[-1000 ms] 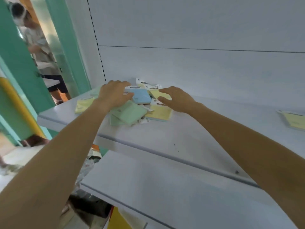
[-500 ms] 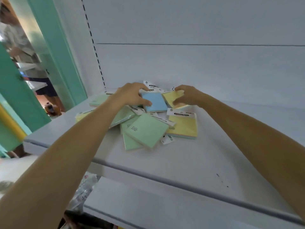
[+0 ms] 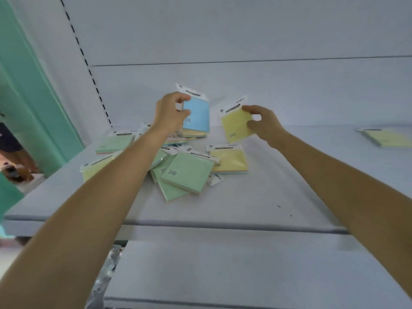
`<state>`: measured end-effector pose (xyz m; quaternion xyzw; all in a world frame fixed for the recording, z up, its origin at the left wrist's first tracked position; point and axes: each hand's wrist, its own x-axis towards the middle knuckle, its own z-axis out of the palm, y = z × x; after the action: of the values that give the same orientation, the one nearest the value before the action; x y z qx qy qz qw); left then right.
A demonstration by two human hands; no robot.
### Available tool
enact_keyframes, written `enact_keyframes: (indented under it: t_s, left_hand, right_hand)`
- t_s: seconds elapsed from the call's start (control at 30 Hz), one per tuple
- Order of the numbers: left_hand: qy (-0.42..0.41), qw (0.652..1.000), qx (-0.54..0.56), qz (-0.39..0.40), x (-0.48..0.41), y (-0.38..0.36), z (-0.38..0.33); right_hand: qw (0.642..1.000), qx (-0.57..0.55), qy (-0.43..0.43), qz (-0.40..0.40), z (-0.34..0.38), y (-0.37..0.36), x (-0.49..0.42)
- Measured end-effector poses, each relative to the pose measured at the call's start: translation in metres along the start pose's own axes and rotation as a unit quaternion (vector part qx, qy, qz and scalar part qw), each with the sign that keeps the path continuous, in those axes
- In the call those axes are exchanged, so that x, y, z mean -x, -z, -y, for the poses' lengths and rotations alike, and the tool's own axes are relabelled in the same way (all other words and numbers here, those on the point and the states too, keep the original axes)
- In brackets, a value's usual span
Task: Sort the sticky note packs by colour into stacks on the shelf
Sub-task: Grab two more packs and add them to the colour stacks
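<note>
— What are your hands holding?
— My left hand (image 3: 170, 113) has a tight grip on a blue pack (image 3: 197, 115). My right hand (image 3: 264, 123) pinches a yellow pack (image 3: 236, 124).
— Where?
— Up above the messy pile (image 3: 185, 170) on the shelf (image 3: 267, 197).

Soft, even, cool-toned light with no glare, faint shadows under the packs on the shelf (image 3: 256, 197), slight overall softness, smeared detail at the left edge, and wide-angle bending of the shelf's front edge and upright lines.
</note>
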<state>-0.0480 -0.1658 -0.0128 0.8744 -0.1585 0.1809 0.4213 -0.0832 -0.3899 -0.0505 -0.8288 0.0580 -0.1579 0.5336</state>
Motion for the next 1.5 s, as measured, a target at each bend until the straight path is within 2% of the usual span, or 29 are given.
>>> enact_keyframes:
  t_s: [0.13, 0.4, 0.63, 0.83, 1.07, 1.27, 1.4, 1.5]
  left_hand:
    - [-0.018, 0.999, 0.029, -0.003, 0.008, -0.015, -0.016]
    - [-0.056, 0.996, 0.053, 0.050, 0.028, -0.057, -0.063]
    - [-0.053, 0.992, 0.091, 0.064, 0.043, -0.112, -0.121]
    - [-0.032, 0.991, 0.120, 0.058, 0.055, -0.181, -0.173]
    - [0.024, 0.990, 0.131, 0.038, 0.060, -0.250, -0.228]
    - [0.041, 0.992, 0.116, 0.019, 0.073, -0.272, -0.248]
    - [0.040, 0.994, 0.103, 0.013, 0.074, -0.267, -0.250]
    - [0.031, 0.993, 0.109, 0.015, 0.074, -0.265, -0.252]
  right_hand:
    - [0.999, -0.014, -0.013, -0.049, -0.004, 0.025, 0.026]
    - [0.993, -0.003, -0.050, -0.104, -0.020, 0.089, 0.066]
    - [0.978, 0.035, -0.091, -0.183, -0.057, 0.192, 0.086]
    - [0.966, 0.003, -0.125, -0.224, -0.094, 0.286, 0.068]
    - [0.984, 0.011, -0.112, -0.140, -0.126, 0.339, 0.036]
    - [0.991, 0.102, -0.063, -0.052, -0.135, 0.332, 0.029]
    - [0.961, 0.272, -0.030, -0.037, -0.141, 0.326, 0.029]
    - [0.941, 0.335, -0.039, -0.030, -0.148, 0.324, 0.029]
